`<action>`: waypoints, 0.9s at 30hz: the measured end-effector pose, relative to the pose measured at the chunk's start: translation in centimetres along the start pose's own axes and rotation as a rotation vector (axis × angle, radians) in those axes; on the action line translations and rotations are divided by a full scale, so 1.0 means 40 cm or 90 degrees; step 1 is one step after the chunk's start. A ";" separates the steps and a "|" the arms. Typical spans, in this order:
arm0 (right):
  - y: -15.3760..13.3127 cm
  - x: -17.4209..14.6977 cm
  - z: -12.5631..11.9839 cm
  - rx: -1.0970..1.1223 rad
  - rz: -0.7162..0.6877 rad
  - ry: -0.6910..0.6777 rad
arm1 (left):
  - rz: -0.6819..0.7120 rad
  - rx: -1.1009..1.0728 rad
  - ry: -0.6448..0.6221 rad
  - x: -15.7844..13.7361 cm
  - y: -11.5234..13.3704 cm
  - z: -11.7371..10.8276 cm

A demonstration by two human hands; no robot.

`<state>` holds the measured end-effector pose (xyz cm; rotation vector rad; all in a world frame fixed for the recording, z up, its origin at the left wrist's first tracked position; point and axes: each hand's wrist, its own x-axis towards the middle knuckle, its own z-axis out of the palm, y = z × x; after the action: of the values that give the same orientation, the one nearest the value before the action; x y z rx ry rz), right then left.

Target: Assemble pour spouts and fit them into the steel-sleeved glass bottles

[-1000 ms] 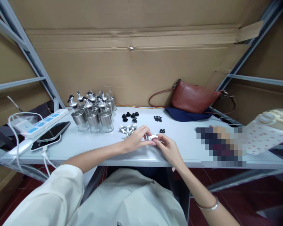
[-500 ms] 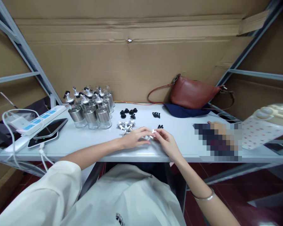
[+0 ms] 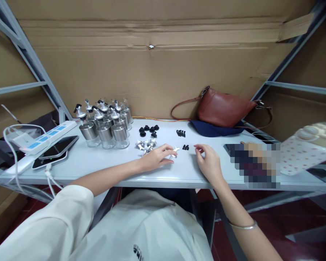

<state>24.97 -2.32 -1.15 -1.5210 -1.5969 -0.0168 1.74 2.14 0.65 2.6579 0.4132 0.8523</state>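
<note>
My left hand [image 3: 158, 158] has its thumb and fingers closed on a small silver-and-white pourer spout [image 3: 175, 150], partly hidden by the fingers. Loosely curled, my right hand [image 3: 209, 164] hovers over the table to the right, its thumb and index tips slightly apart and nothing visible between them. Just left of it lies a small group of black caps [image 3: 185, 147]. More silver pourer spouts [image 3: 145, 146] are piled beyond my left hand. Behind that pile sit several round black stoppers [image 3: 142, 133], and a row of slim black pieces [image 3: 180, 133] lies farther right.
Glass-and-steel oil bottles [image 3: 105, 135], several topped with pourers, stand at the back left. Beside them are a power strip [image 3: 54, 135] and phones [image 3: 59, 148]. A brown bag [image 3: 225, 108] rests on dark blue cloth [image 3: 214, 129]. A dotted container [image 3: 301, 157] is at the right.
My right hand has let go of the pourer spout and moved right, past the small black caps. My left hand keeps the spout in nearly the same place.
</note>
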 end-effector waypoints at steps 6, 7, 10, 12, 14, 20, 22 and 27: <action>0.016 -0.008 0.016 -0.189 -0.088 -0.055 | -0.011 0.088 0.023 0.003 0.007 -0.001; 0.013 -0.011 0.020 -0.212 -0.092 -0.059 | -0.015 0.090 0.021 0.004 0.008 -0.002; 0.013 -0.014 0.026 -0.230 -0.095 -0.062 | -0.016 0.089 0.008 0.005 0.011 -0.004; 0.017 -0.013 0.025 -0.205 -0.096 -0.058 | -0.012 0.087 -0.002 0.004 0.011 -0.004; 0.021 -0.010 0.021 -0.171 -0.093 -0.056 | -0.005 0.085 -0.006 0.004 0.011 -0.003; -0.005 -0.007 0.011 0.001 -0.050 -0.105 | 0.008 0.088 -0.015 0.004 0.014 -0.005; -0.030 -0.011 0.016 0.135 -0.003 -0.105 | 0.005 0.083 -0.019 0.005 0.016 -0.006; -0.090 -0.026 0.032 0.341 0.037 -0.094 | 0.012 0.062 -0.017 0.004 0.024 -0.002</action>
<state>21.18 -3.29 -0.54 -1.1645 -1.5102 0.5252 1.97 1.35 1.14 2.7626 0.4345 0.8200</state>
